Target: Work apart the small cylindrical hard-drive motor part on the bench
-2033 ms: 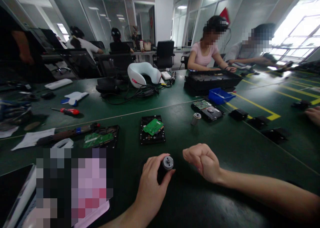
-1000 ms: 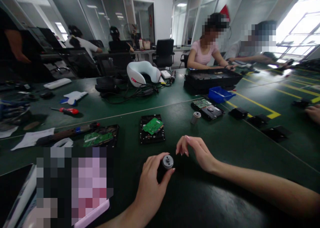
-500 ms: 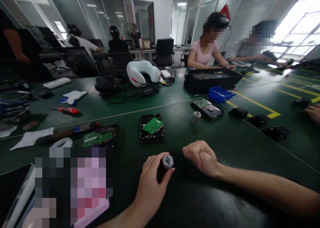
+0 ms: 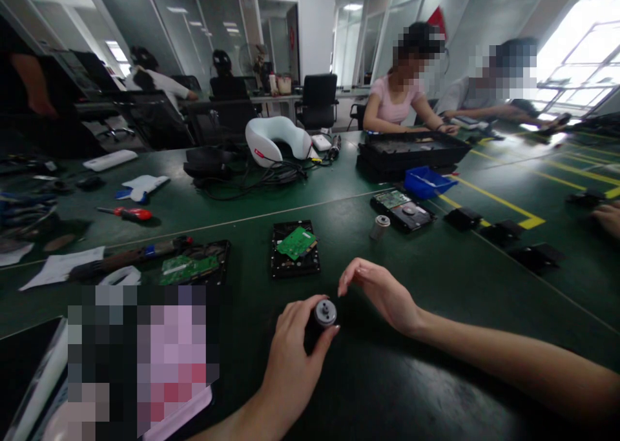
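Note:
My left hand (image 4: 300,347) grips a small motor (image 4: 325,312), a grey metal cylinder with small holes in its round top face. Thumb and fingers press on its sides, and it stands upright close to the table top. To its right my right hand (image 4: 380,292) is raised with the fingers stretched and slightly curved, touching nothing. A second metal cylinder (image 4: 380,226) of similar look stands farther back, beyond my right hand. Behind my left hand lies a hard drive (image 4: 281,272) with a loose green circuit board (image 4: 296,242) on top.
Another hard drive (image 4: 411,214) lies back right near a blue bin (image 4: 426,183). At left are a red screwdriver (image 4: 139,214), an electric screwdriver (image 4: 130,255) and a drive with a green board (image 4: 188,268). A neck pillow (image 4: 264,137) and a co-worker (image 4: 394,102) are across the table.
My right hand has opened from a fist, its fingers stretching out towards the motor and up a little. My left hand and the motor have stayed in place.

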